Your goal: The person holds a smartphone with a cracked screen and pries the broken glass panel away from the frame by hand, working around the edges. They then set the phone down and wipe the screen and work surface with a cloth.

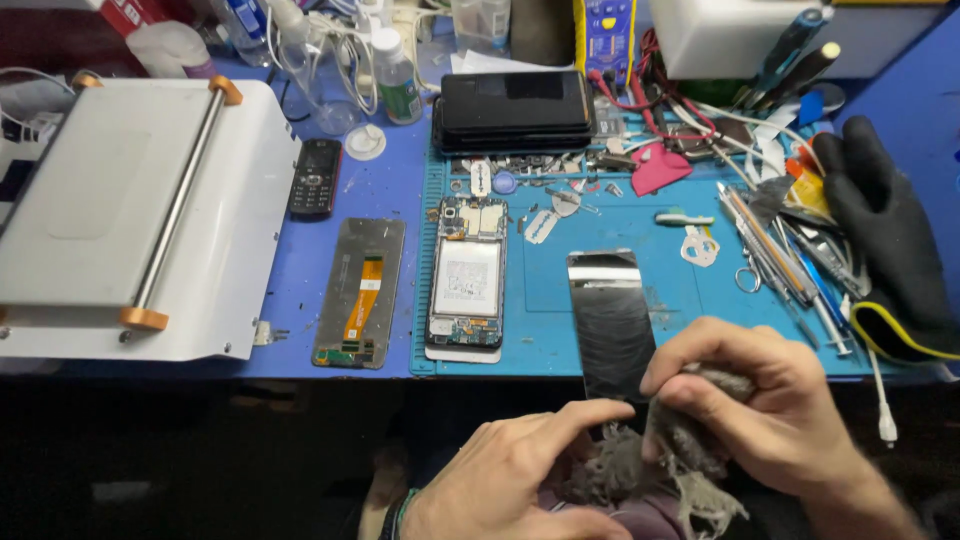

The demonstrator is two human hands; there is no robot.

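Near the bottom edge, the right hand [760, 400] is closed around a frayed grey rag [660, 460], pressing it at the near end of a dark glass screen panel [610, 320] that juts over the near edge of the blue work mat [690, 300]. The left hand [510, 470] lies loosely open, forefinger stretched toward the panel's near end, touching the rag. Left of the panel sits an opened phone [466, 275], then a display backing with an orange flex cable [360, 295]. A black glove [890, 240] rests far right.
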